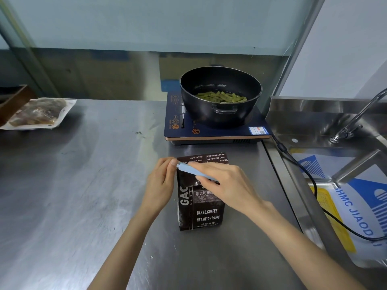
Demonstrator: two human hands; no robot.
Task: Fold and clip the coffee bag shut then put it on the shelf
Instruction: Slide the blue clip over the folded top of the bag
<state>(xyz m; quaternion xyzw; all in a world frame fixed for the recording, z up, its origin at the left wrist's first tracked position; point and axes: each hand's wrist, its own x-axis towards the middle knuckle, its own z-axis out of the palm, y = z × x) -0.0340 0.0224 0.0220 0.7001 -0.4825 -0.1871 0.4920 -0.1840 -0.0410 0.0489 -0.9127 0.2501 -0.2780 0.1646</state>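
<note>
The right hand [226, 185] has its grip closed on the blue clip [196, 173] across the folded coffee bag [201, 208]; the left hand [161, 181] pinches the bag's top corner.

One head-worn camera looks forward and steeply down, close over a steel counter [83, 185].

Both hands, left [160, 183] and right [227, 185], on pale-blue clip [195, 171] across folded coffee bag [201, 214] top.

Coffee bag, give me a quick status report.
Both hands at the fold: right hand holding the blue clip, left hand pinching its end. Coffee bag upright, folded. Nothing in the way.
</note>
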